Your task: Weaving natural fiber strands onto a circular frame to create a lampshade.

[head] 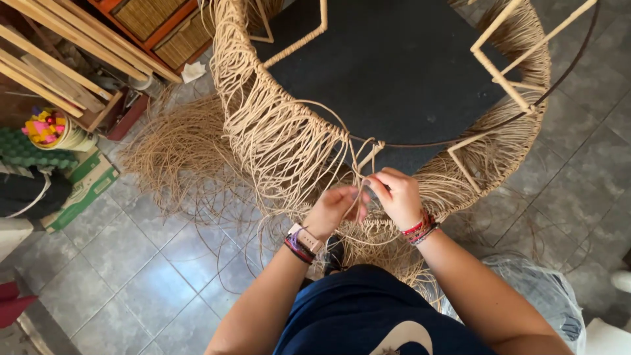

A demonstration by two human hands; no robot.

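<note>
I see the round frame (420, 141) filling the upper view, its dark centre bare; the left arc is thick with wrapped cord (276, 125), the right arc too, but the near rim between them shows bare wire, so I judge the weaving partly done; loose fibre (171, 158) spreads over the tiled floor (131, 263); my left hand (333, 209) and right hand (397, 195) meet at the rim, both pinched shut on a strand (369, 158).

Left hand (336, 207) and right hand (396, 195) at frame centre, both pinching tan cord (368, 158) at dark hoop (420, 143) of round woven frame (276, 131). Loose cord pile (174, 154) on tiled floor (131, 263), left. Wooden slats (59, 59) upper left.
</note>
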